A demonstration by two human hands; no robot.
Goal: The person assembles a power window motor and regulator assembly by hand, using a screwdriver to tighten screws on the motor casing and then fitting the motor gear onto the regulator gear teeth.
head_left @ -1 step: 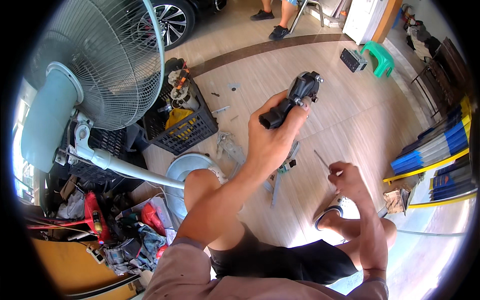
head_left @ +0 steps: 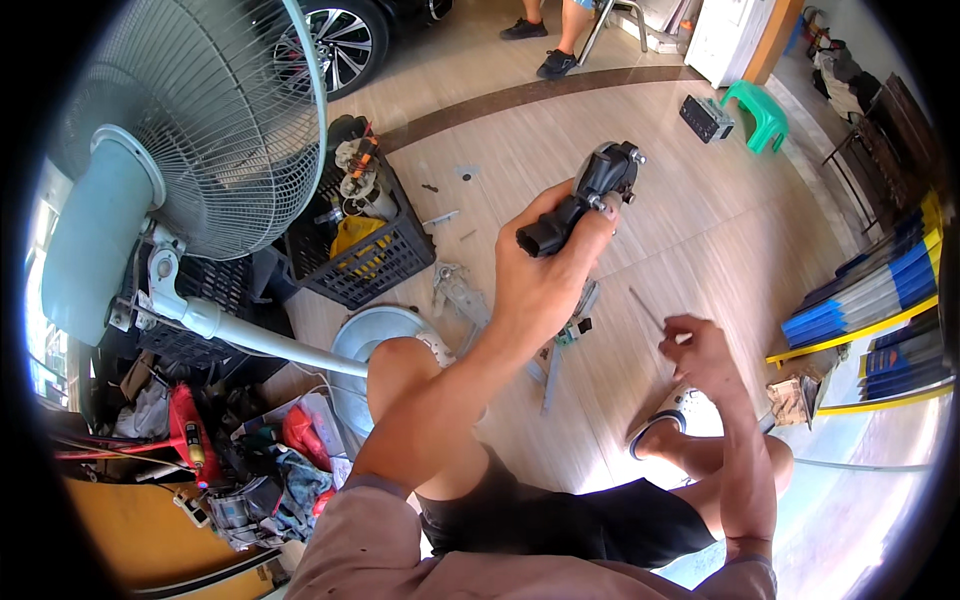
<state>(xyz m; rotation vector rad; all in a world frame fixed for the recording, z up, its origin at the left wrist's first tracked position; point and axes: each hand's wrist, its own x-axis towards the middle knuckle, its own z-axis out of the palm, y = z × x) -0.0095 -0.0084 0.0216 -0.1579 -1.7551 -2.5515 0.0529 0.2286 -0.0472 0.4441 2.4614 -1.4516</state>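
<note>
Held up over the floor in my left hand (head_left: pixel 548 265) is a black plastic car part (head_left: pixel 604 172) with a hollow, connector-like end and small metal pins. My fingers and thumb are closed round its lower body. Lower and to the right, my right hand (head_left: pixel 702 360) pinches a thin metal rod (head_left: pixel 646 308) that points up and left, apart from the black part. Any handle on the rod is hidden in the fingers. Metal brackets (head_left: pixel 461 295) and a small green-and-black piece (head_left: pixel 574 330) lie on the floor below my left forearm.
At left stand a large fan (head_left: pixel 200 130) and a black crate (head_left: pixel 375 270) of parts. A round grey fan base (head_left: pixel 375 325) is by my knee. Farther off are a green stool (head_left: pixel 762 115), a black box-shaped unit (head_left: pixel 706 118), a car wheel (head_left: pixel 335 50) and another person's feet (head_left: pixel 557 64).
My right hand has shifted very slightly right and up, with the rod in it. My left hand and the black part look unmoved.
</note>
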